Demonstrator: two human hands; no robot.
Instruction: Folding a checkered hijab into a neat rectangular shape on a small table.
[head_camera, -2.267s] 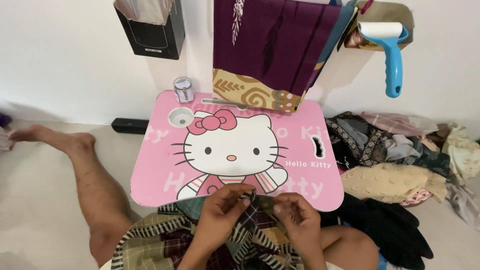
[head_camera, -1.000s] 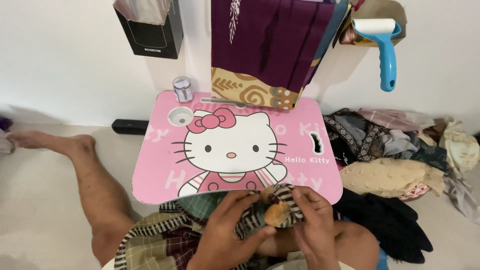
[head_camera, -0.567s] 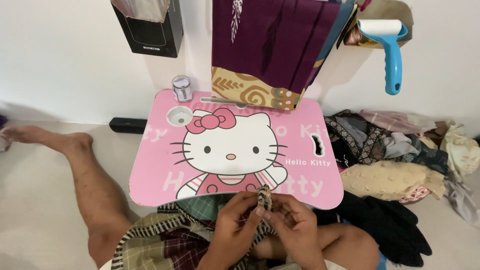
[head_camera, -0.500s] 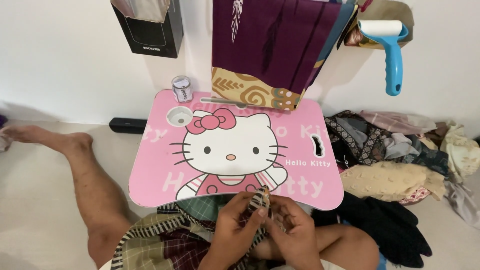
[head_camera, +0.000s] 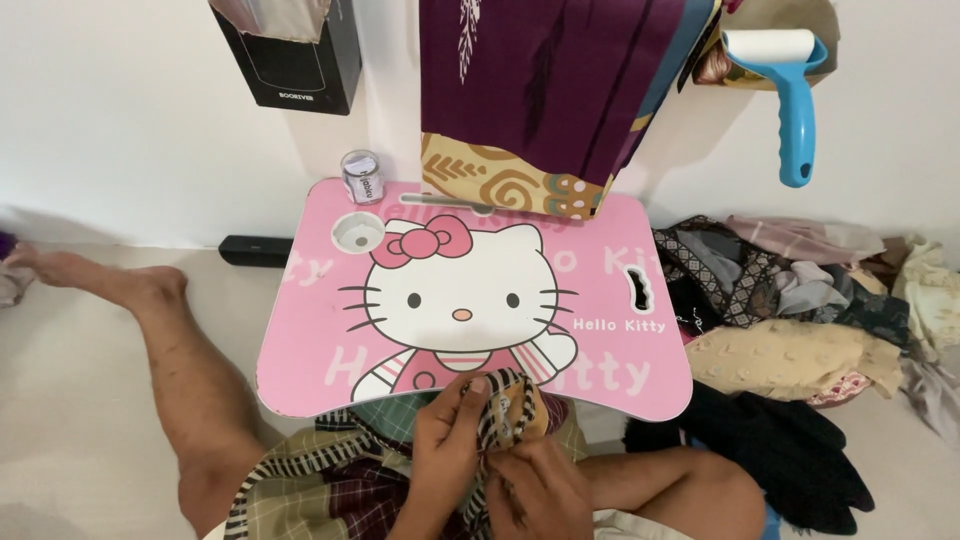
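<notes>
- Left hand (head_camera: 447, 440): at 6 o'clock, just off the near edge of the tray (head_camera: 330, 340); fingers curled, thumb and fingertips pinching a fold of the striped cloth (head_camera: 497, 425).
- Right hand (head_camera: 540, 490): just right of and below the left one, touching it; fingers bent inward and closed on the lower part of the same cloth.
- Striped cloth: small bundle, dark and pale stripes with a yellow-brown patch, bunched between both hands at 6 o'clock, overlapping the near rim of the tray.
- Plaid cloth (head_camera: 320, 490): green, maroon and cream checks, spread over the lap at 7 o'clock, under both hands.
- Tray: pink lap table with a cartoon cat print, centre of view; round cup recess at its 11 o'clock corner, slot handle near its 3 o'clock edge.
- Small jar (head_camera: 363, 176): clear, with a label, upright at the tray's far edge at 11 o'clock, just behind the cup recess.
- Hanging fabric (head_camera: 545, 90): purple with a yellow patterned hem, at 12 o'clock, hem touching the tray's far edge.
- Lint roller (head_camera: 790, 100): blue handle, white roll, on the wall at 2 o'clock.
- Black box (head_camera: 295, 55): on the wall at 11 o'clock.
- Clothes pile (head_camera: 810, 320): mixed fabrics on the floor at 3 o'clock, beside the tray.
- Leg (head_camera: 170, 340): bare, stretched toward 9 o'clock.
</notes>
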